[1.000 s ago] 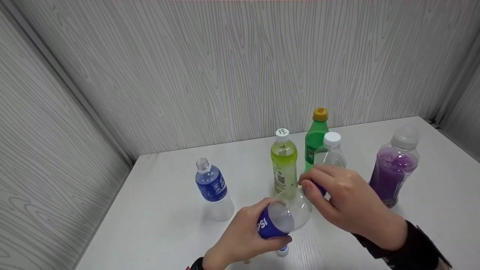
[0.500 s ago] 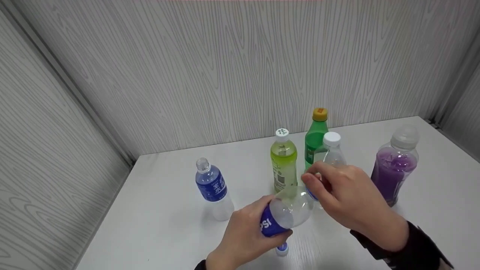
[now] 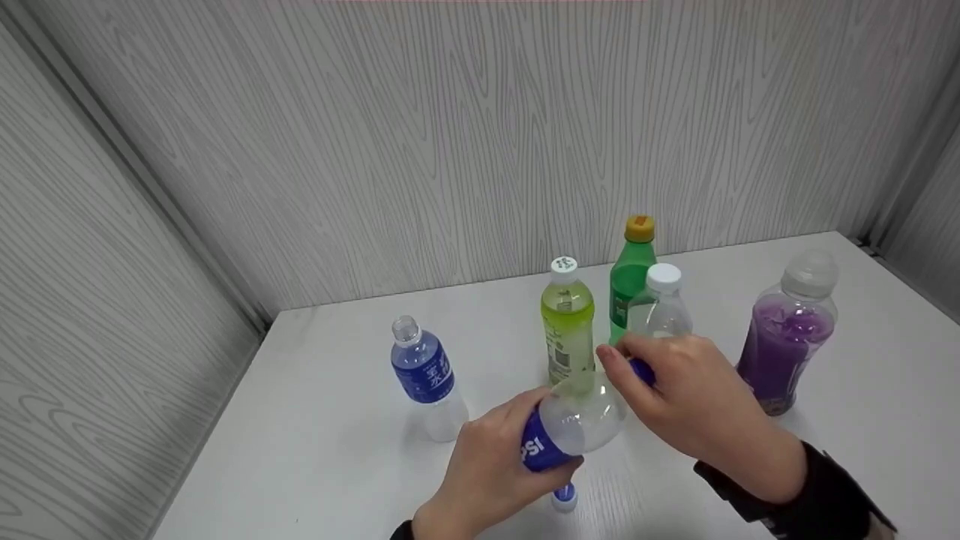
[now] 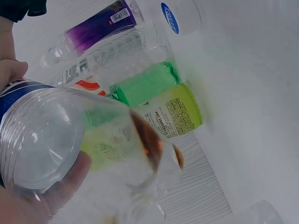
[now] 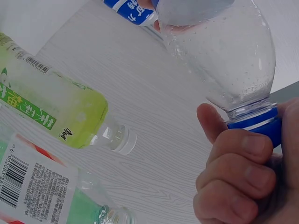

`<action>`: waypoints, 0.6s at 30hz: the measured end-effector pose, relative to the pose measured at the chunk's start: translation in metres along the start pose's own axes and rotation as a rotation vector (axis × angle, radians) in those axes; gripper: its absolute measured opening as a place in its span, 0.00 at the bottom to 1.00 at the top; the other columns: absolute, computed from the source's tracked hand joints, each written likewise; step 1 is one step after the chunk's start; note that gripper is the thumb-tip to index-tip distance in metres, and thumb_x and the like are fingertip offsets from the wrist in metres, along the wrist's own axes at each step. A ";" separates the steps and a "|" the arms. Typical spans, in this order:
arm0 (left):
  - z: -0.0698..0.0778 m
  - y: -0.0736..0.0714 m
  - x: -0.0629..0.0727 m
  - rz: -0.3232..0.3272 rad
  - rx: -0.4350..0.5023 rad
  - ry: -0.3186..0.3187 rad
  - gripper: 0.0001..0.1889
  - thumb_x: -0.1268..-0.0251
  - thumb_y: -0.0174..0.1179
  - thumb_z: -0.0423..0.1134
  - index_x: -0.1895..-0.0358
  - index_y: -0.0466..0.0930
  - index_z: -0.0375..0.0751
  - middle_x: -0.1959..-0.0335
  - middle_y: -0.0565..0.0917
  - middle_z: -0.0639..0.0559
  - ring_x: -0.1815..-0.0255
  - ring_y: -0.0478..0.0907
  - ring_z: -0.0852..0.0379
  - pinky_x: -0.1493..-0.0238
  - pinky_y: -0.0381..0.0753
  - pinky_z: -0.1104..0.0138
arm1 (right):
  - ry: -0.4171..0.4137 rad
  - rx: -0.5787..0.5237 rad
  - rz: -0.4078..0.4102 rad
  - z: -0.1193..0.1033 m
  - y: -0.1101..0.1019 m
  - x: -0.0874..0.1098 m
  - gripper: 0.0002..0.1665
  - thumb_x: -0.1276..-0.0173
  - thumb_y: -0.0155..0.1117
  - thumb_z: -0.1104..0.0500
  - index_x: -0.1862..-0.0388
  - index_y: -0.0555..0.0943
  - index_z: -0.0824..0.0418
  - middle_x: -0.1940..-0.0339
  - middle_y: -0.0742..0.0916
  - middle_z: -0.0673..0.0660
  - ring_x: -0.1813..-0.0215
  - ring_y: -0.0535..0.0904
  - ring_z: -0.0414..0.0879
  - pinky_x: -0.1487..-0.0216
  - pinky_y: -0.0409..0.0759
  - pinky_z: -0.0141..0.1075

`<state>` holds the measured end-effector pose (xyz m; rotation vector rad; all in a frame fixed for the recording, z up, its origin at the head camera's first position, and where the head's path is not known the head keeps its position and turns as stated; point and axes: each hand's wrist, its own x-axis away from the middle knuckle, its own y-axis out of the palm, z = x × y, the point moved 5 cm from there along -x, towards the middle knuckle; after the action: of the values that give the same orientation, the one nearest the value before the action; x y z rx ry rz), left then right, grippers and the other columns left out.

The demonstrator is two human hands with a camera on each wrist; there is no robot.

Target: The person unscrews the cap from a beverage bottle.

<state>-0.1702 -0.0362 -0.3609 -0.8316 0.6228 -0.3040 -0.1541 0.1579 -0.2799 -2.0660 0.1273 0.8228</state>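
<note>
My left hand (image 3: pixel 487 465) grips a clear Pepsi bottle (image 3: pixel 589 412) around its blue label, tilted with the neck toward my right hand (image 3: pixel 690 397). That right hand has its thumb and curled fingers on the blue cap (image 5: pixel 261 126), which sits on the bottle's neck. In the left wrist view, a little brown liquid (image 4: pixel 148 144) shows near the bottle's base. Under the left hand, a small blue and white cap (image 3: pixel 565 497) lies on the table.
An uncapped water bottle (image 3: pixel 426 371) stands to the left. Behind the hands are a yellow-green tea bottle (image 3: pixel 568 326), a green bottle (image 3: pixel 628 281) with an orange cap and a clear bottle (image 3: pixel 664 311) with a white cap. A purple drink bottle (image 3: pixel 787 345) stands at right.
Both hands stay at the Pepsi bottle, which has shifted slightly right. The right fingers have turned at the cap, lifting half a second ago and now lying around it again.
</note>
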 end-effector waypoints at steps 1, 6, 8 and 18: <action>0.000 0.000 0.000 -0.008 0.009 -0.004 0.35 0.39 0.76 0.56 0.33 0.76 0.47 0.41 0.90 0.53 0.42 0.89 0.55 0.41 0.90 0.60 | -0.021 -0.004 0.012 0.000 0.000 0.000 0.17 0.23 0.65 0.57 0.76 0.76 0.53 0.85 0.68 0.41 0.81 0.62 0.29 0.81 0.63 0.26; -0.003 0.000 -0.002 -0.059 0.087 -0.012 0.35 0.40 0.76 0.56 0.32 0.76 0.50 0.41 0.89 0.55 0.42 0.88 0.58 0.41 0.89 0.63 | -0.145 -0.039 0.069 -0.004 -0.003 0.002 0.11 0.29 0.66 0.64 0.72 0.79 0.55 0.84 0.70 0.40 0.79 0.61 0.25 0.82 0.64 0.21; -0.005 0.000 -0.002 -0.088 0.139 -0.015 0.34 0.40 0.76 0.56 0.32 0.76 0.52 0.42 0.89 0.56 0.43 0.88 0.60 0.41 0.88 0.64 | -0.209 -0.045 0.092 -0.006 -0.004 0.002 0.10 0.31 0.66 0.67 0.71 0.78 0.56 0.84 0.71 0.41 0.79 0.62 0.25 0.82 0.63 0.20; -0.007 0.001 0.000 -0.231 0.355 -0.096 0.33 0.42 0.76 0.56 0.34 0.76 0.55 0.44 0.89 0.56 0.46 0.85 0.67 0.41 0.85 0.70 | -0.452 -0.087 0.162 -0.008 -0.007 0.006 0.04 0.29 0.66 0.64 0.64 0.80 0.55 0.73 0.81 0.45 0.71 0.71 0.31 0.74 0.72 0.19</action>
<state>-0.1742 -0.0394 -0.3654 -0.5710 0.3670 -0.5636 -0.1429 0.1571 -0.2755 -1.9134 0.0081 1.3951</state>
